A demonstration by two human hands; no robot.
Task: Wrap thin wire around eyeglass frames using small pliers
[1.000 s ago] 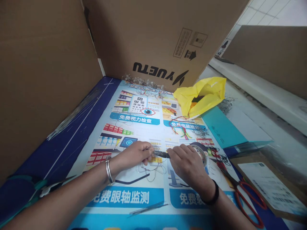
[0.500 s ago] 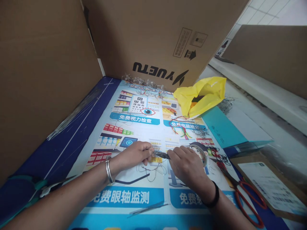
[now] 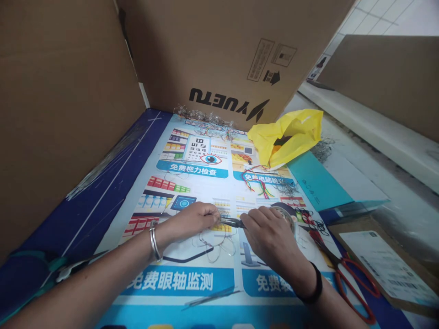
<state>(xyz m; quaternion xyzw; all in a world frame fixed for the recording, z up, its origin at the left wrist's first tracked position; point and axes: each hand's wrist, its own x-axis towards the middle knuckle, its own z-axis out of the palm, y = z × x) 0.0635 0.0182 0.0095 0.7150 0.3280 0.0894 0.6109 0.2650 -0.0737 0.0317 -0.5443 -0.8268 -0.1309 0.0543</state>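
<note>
My left hand (image 3: 203,216) is closed in a pinch on thin wire (image 3: 219,244), whose loose loops hang below the fingers over the printed poster. Wrapped round the handles of dark pliers (image 3: 232,222) is my right hand (image 3: 265,230). The jaws point left and meet the wire right at my left fingertips; whether they are clamped on it I cannot make out. A round roll (image 3: 287,217) lies just behind my right hand, partly hidden by it. Several cut wire lengths (image 3: 212,298) lie on the poster in front of me.
Red-handled scissors (image 3: 356,285) lie at right, green-handled scissors (image 3: 51,267) at left. A yellow bag (image 3: 288,137), colored cords (image 3: 262,187) and black loops (image 3: 313,221) are at the right. Wire pieces (image 3: 206,119) line the cardboard wall (image 3: 206,50); long wires (image 3: 106,160) lie left.
My right hand has shifted and turned slightly, and the pliers lie a little flatter. The wire loops below my left hand have swung a bit. My left hand stays almost in place.
</note>
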